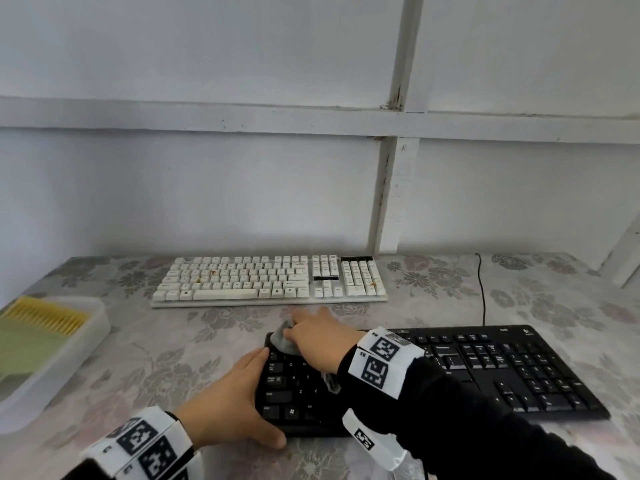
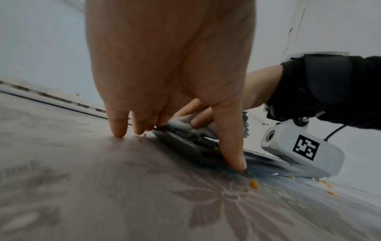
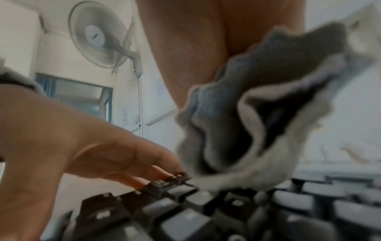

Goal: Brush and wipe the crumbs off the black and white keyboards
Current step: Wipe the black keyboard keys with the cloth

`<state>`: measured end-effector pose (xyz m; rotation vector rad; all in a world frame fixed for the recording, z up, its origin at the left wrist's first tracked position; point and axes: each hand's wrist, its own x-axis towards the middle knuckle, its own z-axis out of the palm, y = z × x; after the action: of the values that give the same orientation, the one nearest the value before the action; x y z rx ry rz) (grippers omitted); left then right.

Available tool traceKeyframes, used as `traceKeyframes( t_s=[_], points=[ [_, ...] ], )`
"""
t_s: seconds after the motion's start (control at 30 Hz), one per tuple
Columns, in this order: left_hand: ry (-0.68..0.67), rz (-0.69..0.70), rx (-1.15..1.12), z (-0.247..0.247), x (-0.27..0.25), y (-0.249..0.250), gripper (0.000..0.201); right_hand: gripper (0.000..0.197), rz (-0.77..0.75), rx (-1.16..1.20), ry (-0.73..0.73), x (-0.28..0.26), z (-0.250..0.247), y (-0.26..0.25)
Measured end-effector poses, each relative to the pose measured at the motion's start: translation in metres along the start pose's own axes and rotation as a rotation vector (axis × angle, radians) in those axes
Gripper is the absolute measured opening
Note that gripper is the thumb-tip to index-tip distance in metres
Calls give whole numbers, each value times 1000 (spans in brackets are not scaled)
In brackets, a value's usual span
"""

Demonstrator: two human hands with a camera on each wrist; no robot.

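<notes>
The black keyboard (image 1: 485, 368) lies at the front right of the table. My left hand (image 1: 256, 396) braces its left end, with straight fingers (image 2: 118, 127) down along the side edge and the thumb at the front corner. My right hand (image 1: 304, 332) grips a bunched grey cloth (image 1: 281, 341) and presses it on the keyboard's far left corner; the cloth (image 3: 257, 114) hangs over the keys (image 3: 185, 220). Orange crumbs (image 2: 253, 184) lie on the tablecloth by the keyboard. The white keyboard (image 1: 270, 282) sits behind, with a few orange crumbs (image 1: 213, 273) on it.
A translucent tray (image 1: 100, 327) at the left edge holds a yellow brush (image 1: 52, 317) and a green cloth. A black cable (image 1: 482, 289) runs from the black keyboard to the wall. The wall stands close behind the white keyboard.
</notes>
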<state>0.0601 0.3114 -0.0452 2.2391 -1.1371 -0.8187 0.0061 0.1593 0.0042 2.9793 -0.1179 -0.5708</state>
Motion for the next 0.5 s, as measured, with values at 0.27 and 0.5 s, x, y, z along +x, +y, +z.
traceKeyframes(
  t_s=[0.27, 0.5],
  points=[
    [-30, -45, 28, -4, 3, 7, 166, 19, 65, 94, 31, -25, 23, 45],
    [-23, -33, 7, -3, 3, 7, 163, 18, 241, 81, 14, -67, 45, 105]
  ],
)
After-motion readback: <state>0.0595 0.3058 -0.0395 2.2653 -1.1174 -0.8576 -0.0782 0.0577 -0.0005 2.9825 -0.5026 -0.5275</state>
